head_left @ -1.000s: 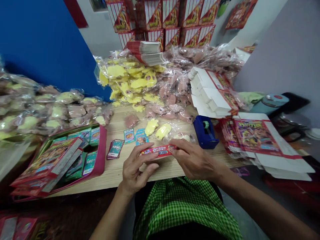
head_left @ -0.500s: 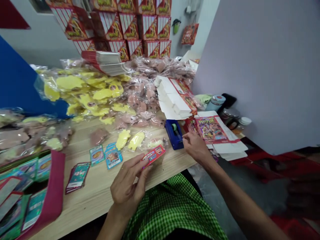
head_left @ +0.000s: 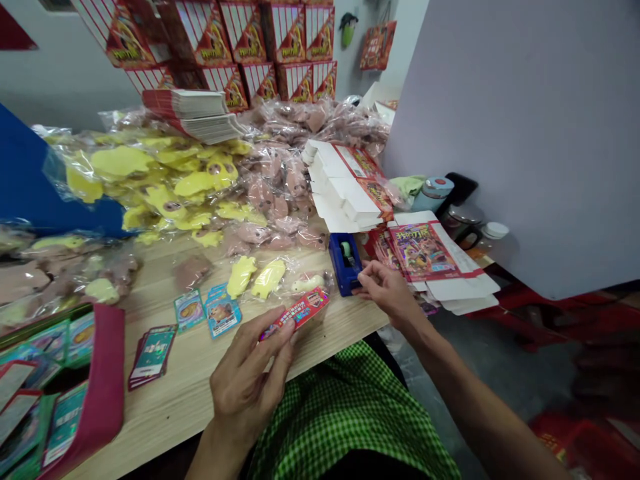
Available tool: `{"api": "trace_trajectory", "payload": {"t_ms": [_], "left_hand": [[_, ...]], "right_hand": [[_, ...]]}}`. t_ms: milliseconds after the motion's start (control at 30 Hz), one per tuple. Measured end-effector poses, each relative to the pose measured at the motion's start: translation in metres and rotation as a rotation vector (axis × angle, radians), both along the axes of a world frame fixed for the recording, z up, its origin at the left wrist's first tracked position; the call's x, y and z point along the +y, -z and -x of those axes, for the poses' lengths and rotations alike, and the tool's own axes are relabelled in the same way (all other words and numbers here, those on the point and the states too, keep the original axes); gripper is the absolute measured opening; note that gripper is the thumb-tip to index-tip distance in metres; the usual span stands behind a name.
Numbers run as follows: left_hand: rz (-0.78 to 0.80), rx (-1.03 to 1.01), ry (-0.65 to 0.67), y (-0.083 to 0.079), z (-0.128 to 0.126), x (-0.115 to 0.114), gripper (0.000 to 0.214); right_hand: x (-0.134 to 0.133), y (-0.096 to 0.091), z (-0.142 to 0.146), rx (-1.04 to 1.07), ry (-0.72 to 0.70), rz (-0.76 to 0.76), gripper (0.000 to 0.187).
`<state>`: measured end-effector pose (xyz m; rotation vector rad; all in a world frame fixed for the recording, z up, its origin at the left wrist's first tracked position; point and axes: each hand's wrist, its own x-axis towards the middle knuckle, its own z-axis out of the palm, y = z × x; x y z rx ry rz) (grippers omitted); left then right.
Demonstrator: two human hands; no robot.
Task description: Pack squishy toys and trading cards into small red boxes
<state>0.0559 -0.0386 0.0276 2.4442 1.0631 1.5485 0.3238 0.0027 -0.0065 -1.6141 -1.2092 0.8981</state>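
My left hand (head_left: pixel 250 380) pinches a small red printed box (head_left: pixel 300 312) by its near end and holds it just above the wooden table (head_left: pixel 170 400). My right hand (head_left: pixel 387 288) is at the front of the blue tape dispenser (head_left: pixel 344 264), fingers pinched together at its cutting end; what they hold is too small to make out. Two yellow toys in clear bags (head_left: pixel 255 277) lie just beyond the box.
Piles of bagged yellow and pink toys (head_left: pixel 200 180) cover the table's back. Flat printed cartons (head_left: pixel 425 250) and folded white boxes (head_left: pixel 345 187) lie right of the dispenser. Card packs (head_left: pixel 153 350) and a red tray (head_left: pixel 103 393) sit at left. A purple wall stands at right.
My right hand left the red box and went right to the tape dispenser. My left hand alone now holds the box. The view swung to the right.
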Motion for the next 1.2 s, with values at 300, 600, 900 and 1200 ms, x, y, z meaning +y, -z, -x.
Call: {"api": "trace_trajectory", "payload": {"t_ms": [300, 600, 900, 1200], "left_hand": [[0.001, 0.014, -0.008, -0.003, 0.001, 0.002, 0.027], [0.019, 0.054, -0.007, -0.010, -0.003, 0.000, 0.024], [0.007, 0.040, -0.052, -0.008, -0.002, -0.003, 0.027], [-0.037, 0.047, -0.070, -0.004, -0.003, -0.005, 0.030]], "right_hand": [[-0.008, 0.029, 0.000, -0.182, 0.111, -0.174, 0.021], [-0.053, -0.034, 0.027, -0.250, -0.031, -0.372, 0.015], [-0.058, -0.065, 0.085, 0.397, -0.510, -0.140, 0.066], [-0.052, -0.059, 0.101, 0.450, -0.414, -0.055, 0.078]]}}
